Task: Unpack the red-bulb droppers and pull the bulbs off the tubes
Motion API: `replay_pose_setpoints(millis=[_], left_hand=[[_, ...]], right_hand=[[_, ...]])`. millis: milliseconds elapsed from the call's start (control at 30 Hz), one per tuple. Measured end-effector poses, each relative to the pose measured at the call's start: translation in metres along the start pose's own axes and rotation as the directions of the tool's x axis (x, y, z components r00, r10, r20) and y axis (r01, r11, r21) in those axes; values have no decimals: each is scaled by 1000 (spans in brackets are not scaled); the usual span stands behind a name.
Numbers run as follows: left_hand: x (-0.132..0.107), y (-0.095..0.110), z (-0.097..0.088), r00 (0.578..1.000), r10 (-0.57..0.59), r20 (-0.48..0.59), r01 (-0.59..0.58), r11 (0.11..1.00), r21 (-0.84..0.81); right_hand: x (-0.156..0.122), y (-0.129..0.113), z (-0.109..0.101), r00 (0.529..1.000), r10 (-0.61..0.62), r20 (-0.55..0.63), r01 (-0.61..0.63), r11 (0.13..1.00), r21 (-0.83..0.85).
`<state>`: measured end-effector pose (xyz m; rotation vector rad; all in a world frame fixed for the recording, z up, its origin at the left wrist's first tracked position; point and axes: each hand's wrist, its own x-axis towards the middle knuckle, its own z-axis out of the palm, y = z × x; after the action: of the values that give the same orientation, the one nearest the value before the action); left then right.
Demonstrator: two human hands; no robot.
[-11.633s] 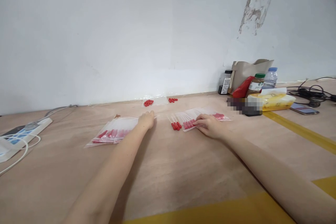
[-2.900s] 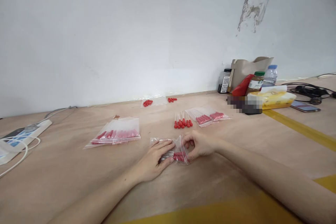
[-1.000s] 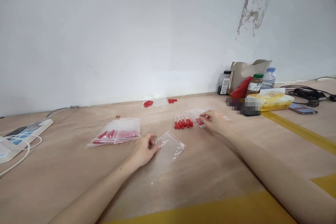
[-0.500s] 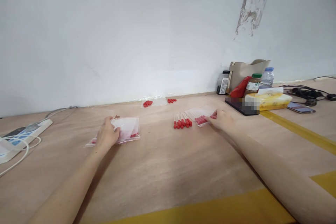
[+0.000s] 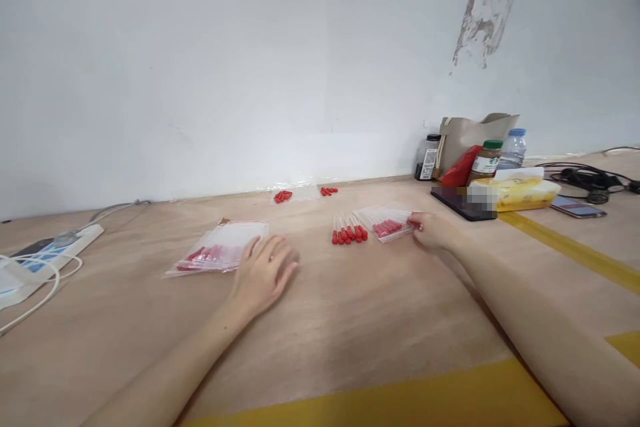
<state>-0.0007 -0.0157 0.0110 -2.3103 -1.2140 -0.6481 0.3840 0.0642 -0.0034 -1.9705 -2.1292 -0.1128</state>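
Note:
My right hand [image 5: 434,231] pinches the right edge of a clear zip bag [image 5: 403,215] that lies on the table with several red-bulbed droppers [image 5: 387,227] in or under it. Just left of this bag, a loose group of droppers [image 5: 349,234], with red bulbs and thin pale stems, lies with the bulbs toward me. My left hand [image 5: 264,273] is low over the table, fingers apart and nothing visible in it. Its fingertips overlap the right side of a pile of clear bags [image 5: 213,250], where red bulbs show through the plastic.
By the wall lie clear plastic with red bulbs [image 5: 283,196] and a smaller red group [image 5: 329,191]. A power strip [image 5: 75,247] with white cables is at left. At right are a dark phone-like slab [image 5: 457,204], tissue pack [image 5: 530,195], jar [image 5: 485,163], bottle [image 5: 513,149] and phone [image 5: 579,207].
My left hand has left the middle of the bag pile and moved right, toward me. My right hand has shifted slightly right, from over the bag's droppers to its edge.

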Motion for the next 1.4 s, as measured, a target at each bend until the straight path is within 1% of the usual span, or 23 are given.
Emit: replay_pose_setpoints(millis=[100, 200, 233, 300, 367, 400, 433, 467, 500, 533, 567, 600, 633, 667, 700, 767, 833, 900, 933, 1000, 1067, 1233, 1400], left_hand=[[-6, 18, 10, 998, 8, 62, 5, 981, -193], [-8, 22, 12, 997, -5, 79, 28, 955, -297], [-8, 21, 12, 997, -10, 79, 34, 949, -313], [-7, 20, 10, 996, -20, 84, 47, 940, -337], [-6, 20, 8, 996, -26, 90, 57, 932, -358], [-6, 20, 8, 995, -35, 90, 66, 927, -369], [-5, 21, 8, 995, -53, 87, 83, 921, -380], [-5, 21, 8, 994, -81, 79, 105, 914, -391], [-5, 21, 9, 991, -118, 60, 132, 905, -403], [-4, 20, 10, 986, -164, 29, 162, 895, -416], [-4, 19, 11, 977, -212, -13, 186, 883, -430], [-4, 18, 11, 965, -255, -63, 202, 873, -444], [-4, 17, 11, 951, -285, -117, 204, 867, -455], [-4, 16, 9, 941, -295, -167, 190, 867, -460], [-3, 15, 6, 940, -276, -200, 159, 874, -458], [-3, 17, -1, 974, -140, -178, 47, 895, -444], [-2, 22, -9, 996, 79, -41, -89, 888, -451], [0, 28, -12, 960, 247, 131, -158, 866, -475], [1, 31, -11, 938, 281, 202, -155, 864, -478], [1, 34, -5, 911, 262, 317, -94, 884, -458], [0, 34, 4, 898, 204, 390, -19, 904, -428], [-7, 35, 14, 905, 75, 419, 93, 927, -365], [-10, 43, 6, 894, -26, 448, 189, 927, -325]], right_hand=[[-1, -5, 3, 993, 89, -76, -92, 995, -28], [-2, -7, 2, 955, 211, -208, -224, 974, -40], [-3, -7, -1, 925, 254, -283, -271, 963, -19], [-5, -8, -10, 826, 326, -460, -327, 942, 79], [-6, -11, -22, 721, 351, -597, -258, 936, 239], [-7, -16, -28, 699, 353, -622, -172, 927, 332], [-8, -23, -34, 700, 355, -620, -64, 895, 440], [-10, -32, -39, 725, 376, -577, 25, 823, 568], [-12, -43, -43, 795, 381, -472, 80, 705, 704], [-15, -57, -44, 867, 362, -343, 91, 562, 822], [-19, -71, -44, 939, 284, -191, 57, 421, 905], [-23, -85, -42, 985, 169, -45, -9, 308, 951], [-28, -99, -38, 995, 71, 69, -83, 230, 970], [-33, -112, -34, 985, -21, 173, -166, 190, 968], [-37, -124, -28, 962, -110, 250, -227, 184, 956], [-44, -141, -17, 916, -236, 323, -285, 181, 941], [-47, -151, -8, 878, -308, 366, -314, 206, 927], [-47, -153, -2, 848, -361, 388, -343, 186, 921], [-47, -153, 0, 838, -381, 390, -363, 143, 921], [-47, -150, 0, 824, -407, 394, -417, 36, 908], [-48, -146, -2, 813, -396, 427, -472, -20, 881], [-57, -144, -11, 776, -301, 555, -552, 102, 827], [-61, -150, -8, 818, -142, 557, -547, 107, 830]])
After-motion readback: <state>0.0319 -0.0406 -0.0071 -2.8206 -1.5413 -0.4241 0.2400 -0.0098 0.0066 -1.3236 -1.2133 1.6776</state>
